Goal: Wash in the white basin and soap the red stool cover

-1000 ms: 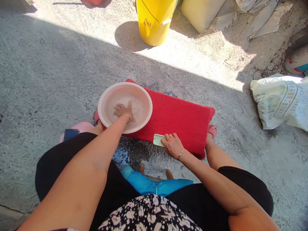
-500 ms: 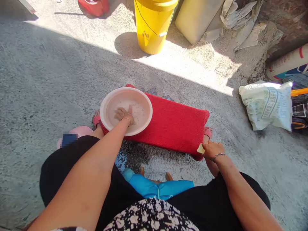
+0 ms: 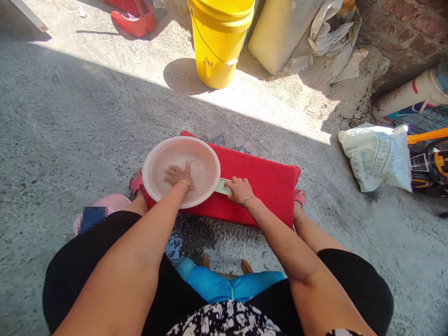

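My left hand (image 3: 179, 176) is inside a pale pink basin (image 3: 147, 161) holding cloudy water. Its fingers are spread, with nothing visible in them. The basin rests on the left part of a red, towel-like cloth (image 3: 266, 182) laid out before me. Just right of the basin, my right hand (image 3: 239, 189) is closed on a flat, pale green piece (image 3: 223, 186) above the cloth. That piece reaches to the basin's rim; whether it touches is unclear, and its kind does not show.
A yellow bucket (image 3: 219, 56) stands ahead, with a red plastic item (image 3: 135, 23) to its left. On the right lie a printed white bag (image 3: 376, 156) and a black and orange toy-like vehicle (image 3: 429, 163). Blue fabric (image 3: 217, 282) is between my legs.
My right hand has moved left from the cloth's right end to beside the basin, bringing the pale piece. My left hand stays in the basin. The view has shifted slightly.
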